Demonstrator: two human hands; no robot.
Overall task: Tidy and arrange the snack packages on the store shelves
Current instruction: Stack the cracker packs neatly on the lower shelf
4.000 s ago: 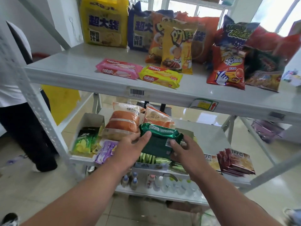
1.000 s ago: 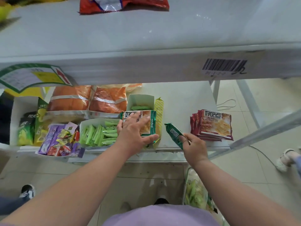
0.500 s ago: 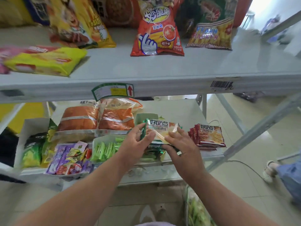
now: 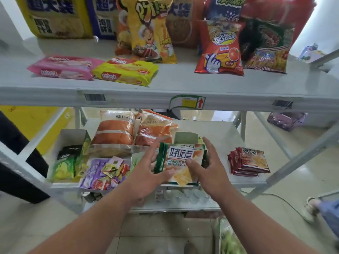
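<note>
A green cracker pack (image 4: 180,159) with white lettering lies on top of a stack at the front middle of the middle shelf (image 4: 220,132). My left hand (image 4: 146,175) grips its left side, thumb on the lower left corner. My right hand (image 4: 209,167) holds its right side, thumb on the face, fingers along the edge. An open green carton (image 4: 185,137) stands just behind the pack. To the right lies a stack of red cracker packs (image 4: 249,162). Two orange bags (image 4: 115,132) sit at the back.
The upper shelf (image 4: 165,99) juts out above my hands, with pink (image 4: 60,67) and yellow wafer packs (image 4: 126,71) and a red chip bag (image 4: 222,50). A purple sachet box (image 4: 104,173) and a green chip bag (image 4: 67,162) lie left. Someone's foot (image 4: 311,208) is on the floor, right.
A second ago my right hand held a single green pack beside the stack. Now both hands are closed on the green pack on the stack, and my view has tilted up.
</note>
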